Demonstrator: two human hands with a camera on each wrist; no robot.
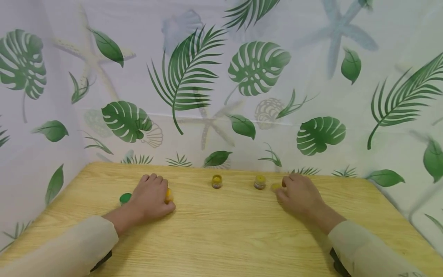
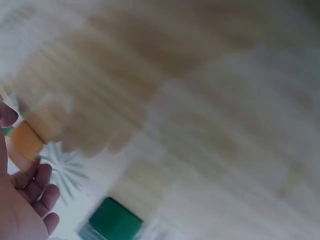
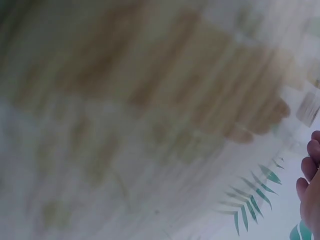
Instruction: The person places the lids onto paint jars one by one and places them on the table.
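Observation:
My left hand (image 1: 150, 196) holds a small orange paint jar (image 1: 168, 195) between its thumb and fingers. In the left wrist view, the orange jar (image 2: 25, 142) shows between the thumb and the bent fingers. A green-lidded jar (image 1: 125, 198) stands just left of this hand. Far over on the right, my right hand (image 1: 301, 194) has thumb and index finger at a small pale yellow round thing (image 1: 275, 187), partly hidden by the hand. The right wrist view shows only its fingertips, below a clear, labelled jar (image 3: 308, 107).
Two small yellow paint jars, one (image 1: 217, 181) at mid-table and one (image 1: 260, 182) beside the right hand, stand near the back of the wooden table (image 1: 221, 238). Behind the table's back edge hangs a leaf-printed cloth (image 1: 207, 134).

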